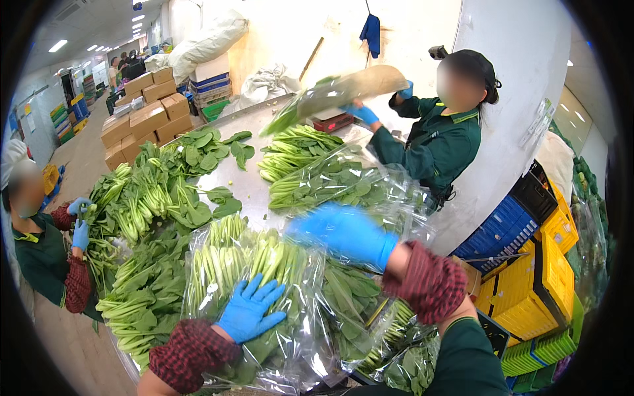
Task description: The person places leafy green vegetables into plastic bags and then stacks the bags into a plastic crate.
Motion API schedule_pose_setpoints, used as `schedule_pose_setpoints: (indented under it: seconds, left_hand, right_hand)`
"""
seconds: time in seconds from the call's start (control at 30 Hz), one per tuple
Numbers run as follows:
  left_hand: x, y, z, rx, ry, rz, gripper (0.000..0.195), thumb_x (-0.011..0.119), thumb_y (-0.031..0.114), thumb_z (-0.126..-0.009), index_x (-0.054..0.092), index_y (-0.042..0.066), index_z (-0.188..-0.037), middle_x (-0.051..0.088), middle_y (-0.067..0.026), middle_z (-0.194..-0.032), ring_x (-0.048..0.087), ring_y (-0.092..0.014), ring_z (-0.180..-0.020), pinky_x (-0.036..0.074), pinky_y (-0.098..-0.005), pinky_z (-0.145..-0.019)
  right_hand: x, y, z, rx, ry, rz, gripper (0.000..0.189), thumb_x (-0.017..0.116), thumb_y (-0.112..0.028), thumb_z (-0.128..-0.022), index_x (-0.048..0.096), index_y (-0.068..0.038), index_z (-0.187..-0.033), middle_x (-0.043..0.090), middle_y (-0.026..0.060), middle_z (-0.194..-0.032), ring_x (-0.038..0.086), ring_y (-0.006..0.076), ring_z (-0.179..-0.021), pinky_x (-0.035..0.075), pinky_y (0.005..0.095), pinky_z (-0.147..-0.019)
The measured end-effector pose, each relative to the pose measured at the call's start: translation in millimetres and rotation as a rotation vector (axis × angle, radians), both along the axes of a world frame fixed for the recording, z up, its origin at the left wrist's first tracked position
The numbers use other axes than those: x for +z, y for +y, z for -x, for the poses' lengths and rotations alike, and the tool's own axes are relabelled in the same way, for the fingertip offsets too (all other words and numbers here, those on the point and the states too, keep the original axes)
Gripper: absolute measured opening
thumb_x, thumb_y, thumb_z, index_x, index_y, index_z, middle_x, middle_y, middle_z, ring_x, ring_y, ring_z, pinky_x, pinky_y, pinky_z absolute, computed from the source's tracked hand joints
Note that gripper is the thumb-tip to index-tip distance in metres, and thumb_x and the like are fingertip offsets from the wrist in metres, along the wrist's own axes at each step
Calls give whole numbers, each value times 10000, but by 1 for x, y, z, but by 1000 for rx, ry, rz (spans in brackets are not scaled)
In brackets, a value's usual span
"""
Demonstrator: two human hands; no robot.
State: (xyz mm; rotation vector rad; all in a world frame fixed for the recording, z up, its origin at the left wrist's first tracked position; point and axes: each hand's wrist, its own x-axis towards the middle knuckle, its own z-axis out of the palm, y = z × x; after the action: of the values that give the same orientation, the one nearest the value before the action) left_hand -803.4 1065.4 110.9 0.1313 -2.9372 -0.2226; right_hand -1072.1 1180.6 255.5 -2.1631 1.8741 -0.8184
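My left hand (251, 309), in a blue glove, lies flat with its fingers spread on a clear plastic bag of leafy greens (277, 257). The pale stalks point away from me, and the leaves are near my body. My right hand (346, 235), also gloved, is blurred by motion above the right edge of that bag. Whether its fingers grip any plastic cannot be made out. Just beyond it lie more bagged greens (322, 185) with their stalks to the left. Under my right forearm are further bagged greens (346, 287), partly hidden.
Loose greens (143, 198) are heaped along the left of the metal table (237, 183). A co-worker (39, 247) handles greens there. Across the table, another co-worker (431, 133) holds a bag of greens (342, 96). Yellow crates (530, 292) and blue crates (495, 232) stand at right.
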Motion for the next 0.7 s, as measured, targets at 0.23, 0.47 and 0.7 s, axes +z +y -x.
schedule_pose_setpoints:
  seconds: [0.23,0.47,0.7]
  left_hand:
    - [-27,6,23,-33,73,-9,642,460,553,-951,408,180,-1471,467,-87,-1440,327,-352,-1387,214,-532,-1132]
    - [-16,7,17,-11,53,-47,607,528,480,-942,417,187,-1461,475,-107,-1436,354,-394,-1362,239,-533,-1127]
    - [-19,13,27,-44,64,27,604,484,503,-956,430,167,-1455,459,-96,-1455,324,-357,-1393,247,-539,-1119]
  right_hand:
    - [-95,23,253,-828,650,81,339,720,-187,-764,601,-46,-1048,643,188,-923,638,381,-853,516,459,-733]
    - [-96,64,194,-746,249,-24,256,674,-329,-865,641,-96,-965,660,159,-846,643,359,-787,502,458,-690]
    - [-147,0,152,-912,105,192,356,687,-385,-855,626,-89,-1044,664,199,-986,642,403,-915,495,490,-756]
